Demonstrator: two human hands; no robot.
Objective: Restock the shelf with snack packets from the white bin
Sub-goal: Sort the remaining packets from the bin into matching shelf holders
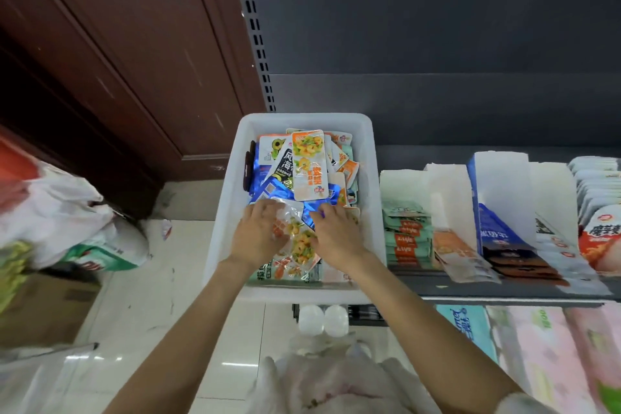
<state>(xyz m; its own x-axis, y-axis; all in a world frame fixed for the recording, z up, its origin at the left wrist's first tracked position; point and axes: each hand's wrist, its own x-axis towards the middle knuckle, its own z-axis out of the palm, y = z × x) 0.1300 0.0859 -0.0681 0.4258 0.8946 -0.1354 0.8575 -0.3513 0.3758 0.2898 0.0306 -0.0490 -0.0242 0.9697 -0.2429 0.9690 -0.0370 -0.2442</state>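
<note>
A white bin [374, 185] stands at the left end of the shelf [504, 289], filled with several loose snack packets. An orange-and-white packet [308, 165] lies on top of the pile towards the back. Both my hands reach into the near half of the bin. My left hand [260, 233] rests palm down on a clear packet with yellow-green contents [299, 242], fingers curled over its left edge. My right hand [336, 232] lies on the same packet's right side, fingertips touching a blue foil packet [311, 217]. Whether either hand grips is hidden.
Right of the bin the shelf holds rows of packets in white display boxes [450, 198], a blue box [487, 212] and a red-white pack [601, 242]. Tissue packs [537, 356] fill the shelf below. Plastic bags [60, 212] and a cardboard box [43, 309] sit on the floor at left.
</note>
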